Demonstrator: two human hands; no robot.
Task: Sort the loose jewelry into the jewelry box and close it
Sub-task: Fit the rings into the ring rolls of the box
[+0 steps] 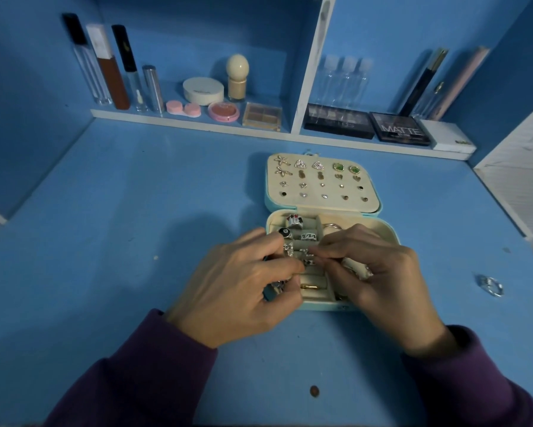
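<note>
A pale blue jewelry box (382, 227) lies open on the blue desk, its cream lid panel (320, 201) studded with several earrings. Several rings sit in the ring rolls of the base, among them a black ball ring (284, 232) and a gold band (309, 286). My left hand (237, 285) curls over the box's left edge, fingers bent around small silver pieces. My right hand (379, 272) pinches a small silver ring (308, 260) over the ring rolls, fingertips meeting those of the left hand. A loose silver ring (490, 285) lies on the desk at the right.
A white shelf (197, 123) at the back holds lip gloss tubes, compacts, a contact lens case, small bottles and eyeshadow palettes. A white slatted panel (524, 186) stands at the right edge. A small brown disc (314, 390) lies on the desk near me.
</note>
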